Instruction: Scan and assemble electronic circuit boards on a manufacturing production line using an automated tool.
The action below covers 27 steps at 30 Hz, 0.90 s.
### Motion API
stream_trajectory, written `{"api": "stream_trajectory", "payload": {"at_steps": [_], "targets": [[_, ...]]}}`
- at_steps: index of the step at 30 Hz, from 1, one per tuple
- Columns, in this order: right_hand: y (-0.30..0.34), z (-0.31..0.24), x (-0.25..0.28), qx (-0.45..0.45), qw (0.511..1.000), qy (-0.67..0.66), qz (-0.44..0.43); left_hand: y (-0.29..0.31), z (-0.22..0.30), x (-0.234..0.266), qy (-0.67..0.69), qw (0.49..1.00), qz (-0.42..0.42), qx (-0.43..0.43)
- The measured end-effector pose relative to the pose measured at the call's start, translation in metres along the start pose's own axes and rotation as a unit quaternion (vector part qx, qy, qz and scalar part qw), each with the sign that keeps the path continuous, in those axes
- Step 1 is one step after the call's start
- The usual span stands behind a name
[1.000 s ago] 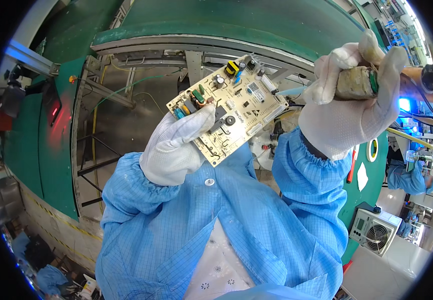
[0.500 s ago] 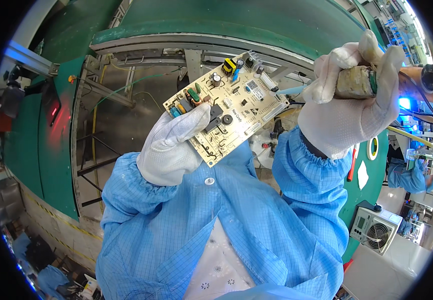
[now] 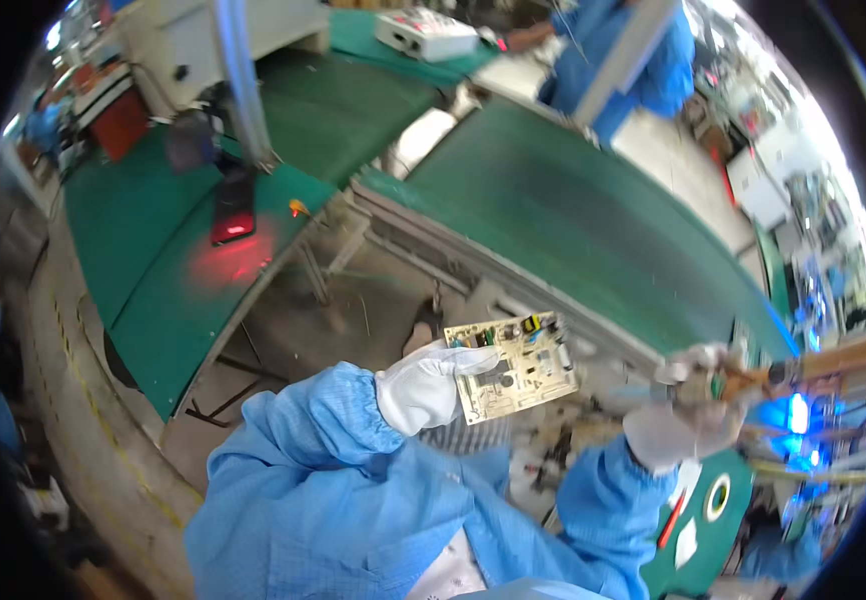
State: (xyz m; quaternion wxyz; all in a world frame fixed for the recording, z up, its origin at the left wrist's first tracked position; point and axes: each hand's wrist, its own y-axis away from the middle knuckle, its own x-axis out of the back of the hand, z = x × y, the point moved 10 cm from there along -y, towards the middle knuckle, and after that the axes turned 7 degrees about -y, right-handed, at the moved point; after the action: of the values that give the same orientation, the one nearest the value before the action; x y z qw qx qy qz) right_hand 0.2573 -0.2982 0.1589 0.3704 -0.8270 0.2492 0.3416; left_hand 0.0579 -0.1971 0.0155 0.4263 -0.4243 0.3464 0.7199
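Note:
In my white-gloved left hand (image 3: 421,392) is a cream printed circuit board (image 3: 525,388), pinched at its left edge with the thumb on top. Its component side faces up, showing a yellow-and-black transformer, capacitors and dark relays. My right hand (image 3: 668,432), also gloved, is blurred by motion to the right of the board and apart from it. Its fingers are wrapped round a tape-wrapped, block-shaped tool (image 3: 698,388), whose exact kind I cannot make out.
Green conveyor belts (image 3: 593,220) with metal frames run ahead. At left a black scanner (image 3: 234,215) throws red light on a green table (image 3: 168,330). A person in blue (image 3: 608,60) stands beyond. At lower right a tape roll (image 3: 718,497) and red tool (image 3: 671,522) lie on green.
My view has swung up and leftward, bringing more of the left table, the belts and a person into sight. Both hands sit lower in view, still holding the board and the tool.

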Motion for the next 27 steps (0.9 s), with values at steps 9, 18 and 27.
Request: {"api": "stream_trajectory", "payload": {"at_steps": [9,18,27], "targets": [[-0.006,-0.003,0.053,-0.170,0.984,-0.052,0.032,0.019,0.190,0.033,-0.079,0.966,0.044,-0.241],[-0.021,-0.031,0.139,-0.175,0.929,0.229,0.231,0.022,0.356,0.130,-0.151,0.884,0.186,-0.402],[-0.063,-0.091,0.232,-0.071,0.731,0.646,0.209,0.005,0.372,0.154,-0.119,0.889,0.201,-0.395]]}}
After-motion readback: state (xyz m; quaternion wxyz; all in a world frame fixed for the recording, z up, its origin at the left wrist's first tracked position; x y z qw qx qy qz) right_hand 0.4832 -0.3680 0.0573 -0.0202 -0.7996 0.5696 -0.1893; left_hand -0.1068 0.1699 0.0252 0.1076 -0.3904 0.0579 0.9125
